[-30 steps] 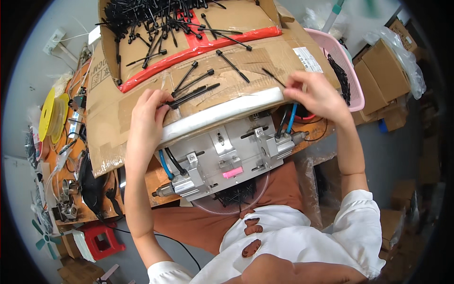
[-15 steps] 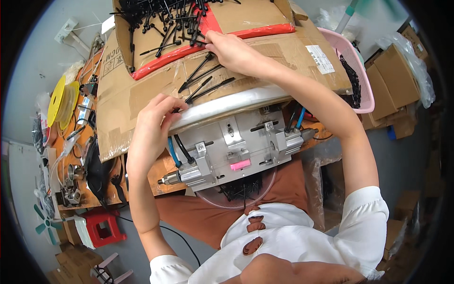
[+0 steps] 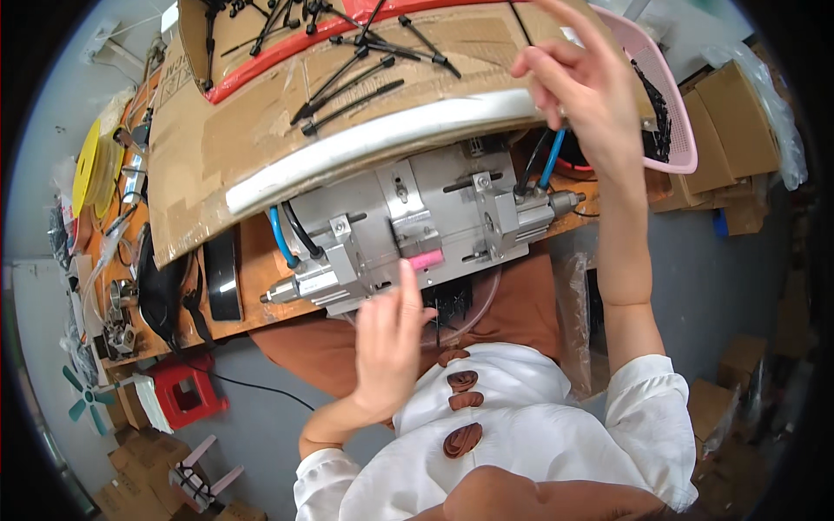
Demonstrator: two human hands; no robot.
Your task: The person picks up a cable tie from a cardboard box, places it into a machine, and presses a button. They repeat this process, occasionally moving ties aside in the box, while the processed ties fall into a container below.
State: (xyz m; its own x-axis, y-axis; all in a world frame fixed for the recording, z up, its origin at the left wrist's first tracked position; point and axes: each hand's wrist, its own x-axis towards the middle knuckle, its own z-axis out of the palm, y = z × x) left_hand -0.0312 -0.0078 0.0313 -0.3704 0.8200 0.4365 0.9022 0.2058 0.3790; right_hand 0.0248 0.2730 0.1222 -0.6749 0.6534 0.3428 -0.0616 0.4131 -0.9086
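My left hand (image 3: 388, 352) is over the front of a metal fixture (image 3: 365, 234), its index finger stretched to a pink block (image 3: 424, 260). A thin black rod (image 3: 394, 236) stands just beyond that fingertip; whether they touch is unclear. The thumb is apart from the finger. My right hand (image 3: 591, 95) hangs over the right side of the cardboard sheet (image 3: 217, 148), fingers spread and slightly blurred. Close to its thumb is another thin black rod (image 3: 520, 23), apparently not gripped. Several knob-ended black rods (image 3: 356, 95) lie on the cardboard, left of this hand.
A red-edged cardboard box (image 3: 334, 30) with more rods is at the far side. White padding (image 3: 373, 135) lines the cardboard's near edge. Blue hoses (image 3: 282, 239) run beside the fixture. A pink basket (image 3: 682, 130) with black pieces sits right; a yellow spool (image 3: 89, 167) stands left.
My left hand has come down from the cardboard's edge to the pink block. My right hand has left the box and moved right. A black rod now shows at the fixture.
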